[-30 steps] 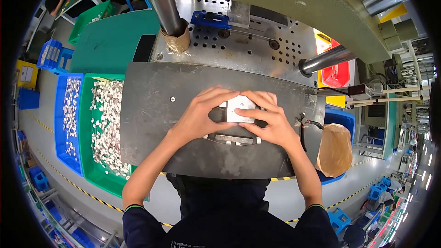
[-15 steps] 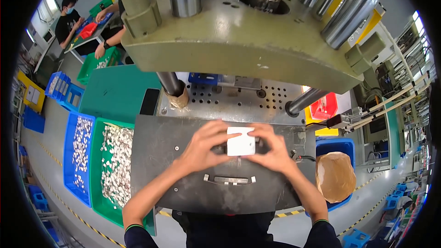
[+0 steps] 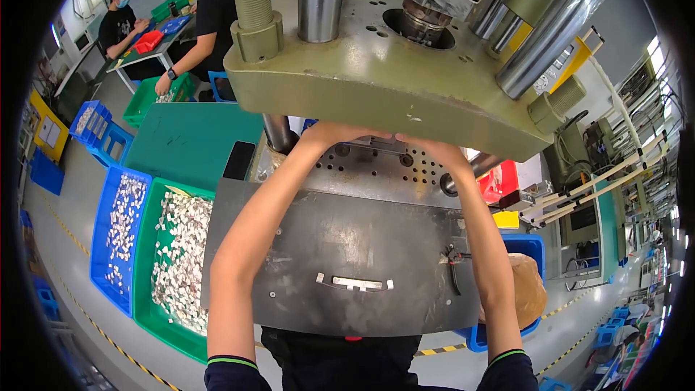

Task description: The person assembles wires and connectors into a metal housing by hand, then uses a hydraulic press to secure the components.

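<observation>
Both my arms reach forward into the gap beneath the olive-green plate of a press. My left hand is above the perforated metal bed, and my right hand is across from it. The plate covers most of the fingers of both, so what they hold or touch is hidden. Between the hands, part of a metal block shows on the bed. On the dark work board under my forearms lies a short metal bar with small white pieces along it.
Pliers lie by my right forearm. Left of the board stand a green bin and a blue bin holding small white parts; a phone is behind. A paper-lined blue bin stands right. Two people work at back left.
Both hands have moved forward from above the board to under the press plate. The white block they held between them is now out of sight. Pliers have come into clearer view.
</observation>
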Demonstrator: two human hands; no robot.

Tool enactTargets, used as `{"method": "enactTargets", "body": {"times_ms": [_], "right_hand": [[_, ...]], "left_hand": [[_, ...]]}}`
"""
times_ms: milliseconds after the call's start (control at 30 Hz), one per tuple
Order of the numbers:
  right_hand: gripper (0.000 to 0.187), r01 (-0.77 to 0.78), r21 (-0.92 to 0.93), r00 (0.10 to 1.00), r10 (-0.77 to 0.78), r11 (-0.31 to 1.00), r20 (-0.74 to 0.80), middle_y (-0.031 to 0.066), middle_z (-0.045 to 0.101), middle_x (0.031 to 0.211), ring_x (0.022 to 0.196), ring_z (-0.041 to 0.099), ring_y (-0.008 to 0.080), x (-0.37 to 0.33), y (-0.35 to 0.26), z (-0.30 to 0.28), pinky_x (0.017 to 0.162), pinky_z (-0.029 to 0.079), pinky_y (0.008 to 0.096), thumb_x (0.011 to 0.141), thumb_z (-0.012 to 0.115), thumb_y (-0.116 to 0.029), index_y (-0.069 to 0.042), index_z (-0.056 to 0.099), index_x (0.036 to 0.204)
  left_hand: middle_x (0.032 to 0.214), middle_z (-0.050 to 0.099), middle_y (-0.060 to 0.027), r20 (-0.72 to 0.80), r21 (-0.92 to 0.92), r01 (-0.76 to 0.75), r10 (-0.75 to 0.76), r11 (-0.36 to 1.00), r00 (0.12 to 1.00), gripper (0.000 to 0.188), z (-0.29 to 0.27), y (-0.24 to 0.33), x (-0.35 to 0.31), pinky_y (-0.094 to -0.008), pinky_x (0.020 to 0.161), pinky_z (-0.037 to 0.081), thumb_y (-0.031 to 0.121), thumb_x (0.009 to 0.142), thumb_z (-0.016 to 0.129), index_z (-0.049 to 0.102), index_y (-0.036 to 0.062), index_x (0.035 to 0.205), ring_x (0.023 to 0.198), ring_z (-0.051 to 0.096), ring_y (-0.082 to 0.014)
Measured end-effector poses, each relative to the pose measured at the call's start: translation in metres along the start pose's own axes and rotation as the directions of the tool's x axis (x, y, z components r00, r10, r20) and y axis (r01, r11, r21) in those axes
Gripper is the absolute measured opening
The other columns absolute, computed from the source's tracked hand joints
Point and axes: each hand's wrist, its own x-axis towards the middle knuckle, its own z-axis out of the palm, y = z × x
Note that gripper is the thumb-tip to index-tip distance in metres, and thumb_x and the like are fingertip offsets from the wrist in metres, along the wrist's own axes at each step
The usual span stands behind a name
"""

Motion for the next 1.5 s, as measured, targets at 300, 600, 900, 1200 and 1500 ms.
{"method": "enactTargets", "body": {"times_ms": [300,600,900,1200,1500], "right_hand": [[0.039,-0.092,-0.215,0.966,0.034,0.972,-0.257,0.012,0.077,0.115,0.102,0.071,0.027,-0.014,-0.01,0.035,0.092,0.055,0.0417,0.087,0.086,-0.023,-0.003,0.073,0.118],[0.031,0.079,-0.483,0.94,-0.225,0.872,-0.255,0.0158,0.077,0.111,0.108,0.071,0.0335,0.017,0.046,0.038,0.098,0.053,0.0447,0.095,0.076,-0.024,-0.004,0.075,0.118],[0.039,0.088,-0.39,0.952,-0.193,0.917,-0.239,0.0172,0.069,0.133,0.124,0.063,0.0318,0.034,0.061,0.052,0.106,0.047,0.0445,0.105,0.063,-0.026,0.0,0.065,0.133],[0.024,0.281,-0.347,0.902,-0.37,0.895,-0.223,0.0191,0.069,0.12,0.109,0.068,0.0331,-0.067,-0.052,0.042,0.093,0.054,0.0433,0.097,0.069,-0.011,0.0,0.067,0.119],[0.024,-0.387,-0.567,0.312,0.682,0.727,0.661,0.017,0.075,0.089,0.092,0.074,0.0319,-0.434,-0.045,0.021,0.082,0.057,0.0377,0.096,0.068,-0.012,0.004,0.069,0.114]], "left_hand": [[0.088,0.07,-0.0066,0.091,-0.163,0.101,-0.087,0.981,0.992,0.019,0.073,0.032,-0.163,-0.0337,0.065,0.053,0.003,0.086,0.07,0.073,0.0056,0.104,0.067,0.064,-0.0154],[0.088,0.073,-0.0002,0.125,-0.097,0.203,-0.19,0.974,0.974,0.013,0.081,0.032,-0.156,-0.0333,0.061,0.052,0.01,0.084,0.071,0.077,0.0094,0.096,0.058,0.06,-0.0164],[0.09,0.074,0.0017,0.131,0.024,0.265,-0.266,0.964,0.955,0.012,0.086,0.043,-0.165,-0.035,0.066,0.054,0.015,0.083,0.071,0.077,0.0135,0.094,0.065,0.064,-0.017],[0.08,0.068,-0.009,-0.098,0.188,0.214,-0.198,0.959,0.975,0.011,0.08,0.127,-0.188,-0.0433,0.068,0.054,0.011,0.091,0.069,0.071,0.0054,0.1,0.072,0.068,-0.0329],[0.085,0.077,-0.0148,0.263,0.411,0.798,-0.895,0.441,0.36,0.019,0.089,0.182,-0.423,-0.0388,0.068,0.055,0.017,0.094,0.077,0.074,-0.0022,0.093,0.072,0.074,-0.0253]]}}
